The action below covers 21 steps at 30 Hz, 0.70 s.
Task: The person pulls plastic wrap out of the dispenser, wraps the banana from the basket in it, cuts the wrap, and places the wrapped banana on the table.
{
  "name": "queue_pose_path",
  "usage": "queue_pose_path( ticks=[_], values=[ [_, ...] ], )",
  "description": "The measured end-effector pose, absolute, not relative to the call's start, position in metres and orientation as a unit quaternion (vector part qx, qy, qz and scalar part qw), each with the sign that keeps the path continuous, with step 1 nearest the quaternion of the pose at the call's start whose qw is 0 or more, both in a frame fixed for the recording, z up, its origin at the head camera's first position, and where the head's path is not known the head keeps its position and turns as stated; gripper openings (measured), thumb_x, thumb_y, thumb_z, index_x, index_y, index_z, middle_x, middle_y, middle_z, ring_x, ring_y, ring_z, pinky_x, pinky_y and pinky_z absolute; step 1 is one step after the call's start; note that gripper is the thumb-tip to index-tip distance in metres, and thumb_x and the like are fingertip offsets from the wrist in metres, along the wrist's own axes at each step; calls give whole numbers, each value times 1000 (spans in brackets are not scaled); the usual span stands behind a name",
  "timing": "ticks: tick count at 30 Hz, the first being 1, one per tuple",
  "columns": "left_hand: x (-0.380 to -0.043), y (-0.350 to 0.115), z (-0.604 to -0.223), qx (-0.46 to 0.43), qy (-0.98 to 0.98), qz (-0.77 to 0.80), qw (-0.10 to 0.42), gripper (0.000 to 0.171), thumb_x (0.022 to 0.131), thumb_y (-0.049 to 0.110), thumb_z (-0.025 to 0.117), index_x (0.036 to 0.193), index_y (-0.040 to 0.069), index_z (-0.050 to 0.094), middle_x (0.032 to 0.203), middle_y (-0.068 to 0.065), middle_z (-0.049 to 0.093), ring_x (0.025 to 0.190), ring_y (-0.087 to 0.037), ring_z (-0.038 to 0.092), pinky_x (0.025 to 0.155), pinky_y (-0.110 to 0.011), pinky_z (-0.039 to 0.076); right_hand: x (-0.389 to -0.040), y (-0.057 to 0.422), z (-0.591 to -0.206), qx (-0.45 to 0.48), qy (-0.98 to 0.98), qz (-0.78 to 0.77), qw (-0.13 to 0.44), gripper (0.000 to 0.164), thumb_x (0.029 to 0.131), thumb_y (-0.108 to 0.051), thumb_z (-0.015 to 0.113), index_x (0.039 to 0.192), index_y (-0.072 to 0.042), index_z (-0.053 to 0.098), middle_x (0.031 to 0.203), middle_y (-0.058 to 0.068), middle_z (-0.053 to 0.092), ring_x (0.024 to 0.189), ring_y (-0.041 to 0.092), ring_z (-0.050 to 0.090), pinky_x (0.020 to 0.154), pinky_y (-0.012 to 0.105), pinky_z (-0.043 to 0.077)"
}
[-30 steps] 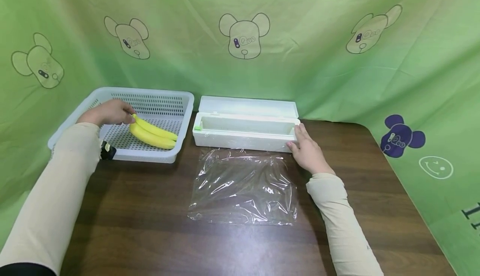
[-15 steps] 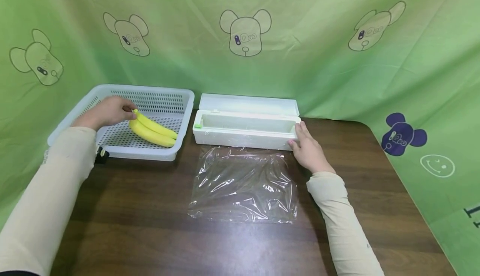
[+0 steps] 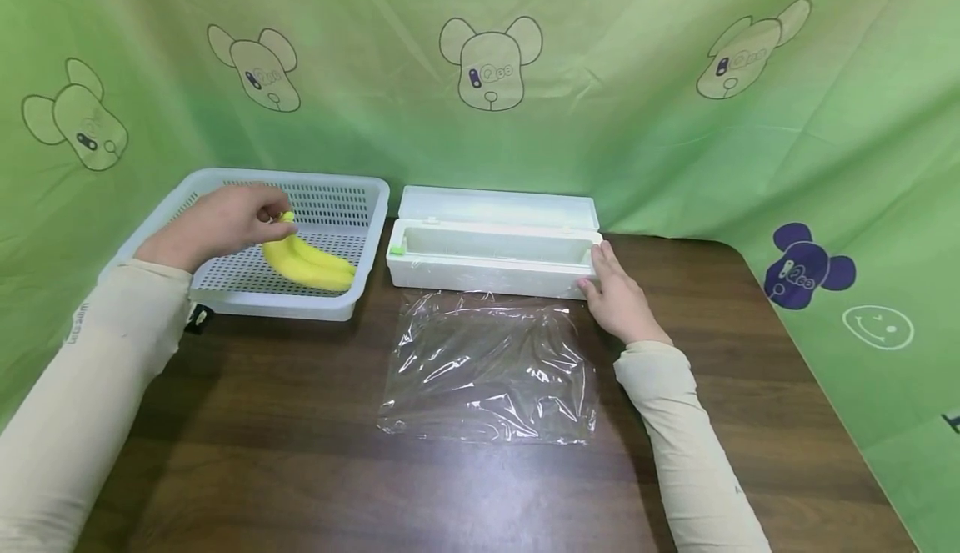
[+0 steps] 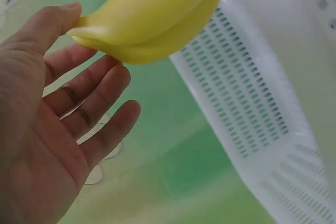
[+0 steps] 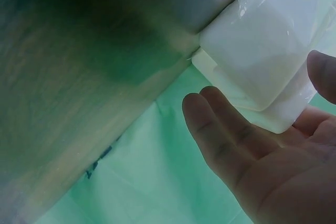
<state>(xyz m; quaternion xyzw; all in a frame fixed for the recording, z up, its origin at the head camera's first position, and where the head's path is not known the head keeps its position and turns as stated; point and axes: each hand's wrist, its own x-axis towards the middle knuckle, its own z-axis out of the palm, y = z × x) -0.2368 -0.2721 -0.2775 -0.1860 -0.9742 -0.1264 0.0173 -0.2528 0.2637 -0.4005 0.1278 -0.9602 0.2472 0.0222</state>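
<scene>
A bunch of yellow bananas (image 3: 309, 267) is in the pale blue slotted basket (image 3: 277, 306) at the left. My left hand (image 3: 225, 218) pinches its stem end between thumb and fingers, and the stem is tilted up. In the left wrist view the bananas (image 4: 152, 17) extend out from the fingertips, the other fingers spread loosely below. My right hand (image 3: 624, 304) rests against the right end of a long white wrap dispenser box (image 3: 483, 278), fingers fairly straight along its side. In the right wrist view the box's end (image 5: 252, 51) is between thumb and fingers.
A crinkled sheet of clear plastic film (image 3: 487, 378) lies flat on the brown wooden table (image 3: 480, 503), just in front of the box. The box's lid (image 3: 498, 207) stands open at the back. A green curtain (image 3: 600, 144) with printed bear heads hangs behind and beside the table.
My left hand has moved slightly right and up, raising the stem end of the bananas. My right hand has stayed at the box's end.
</scene>
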Motion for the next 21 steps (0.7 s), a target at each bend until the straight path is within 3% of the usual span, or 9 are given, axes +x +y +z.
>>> queue_pose_path(
  ticks=[8, 13, 21],
  values=[
    [-227, -263, -258, -176, -975, -124, 44, 27, 96, 30, 70, 106, 6, 63, 103, -13, 68, 93, -31, 63, 81, -52, 51, -252, 264, -402, 132, -959, 249, 28, 68, 106, -18, 51, 157, 6, 14, 165, 22, 2, 149, 43, 11, 118, 57, 16],
    [-221, -267, -247, -160, -977, -135, 49, 33, 98, 36, 67, 110, 5, 62, 109, -16, 66, 98, -33, 61, 84, -55, 50, -252, 263, -401, 136, -959, 246, 42, 68, 103, -9, 56, 157, 6, 18, 164, 23, 6, 145, 48, 21, 116, 58, 21],
    [-207, -276, -224, -122, -964, -217, 90, 35, 100, 38, 63, 113, 5, 63, 115, -18, 65, 114, -40, 55, 96, -62, 40, -253, 265, -401, 141, -956, 256, 23, 74, 98, -4, 60, 157, 6, 17, 165, 22, 6, 146, 46, 19, 117, 56, 19]
  ],
)
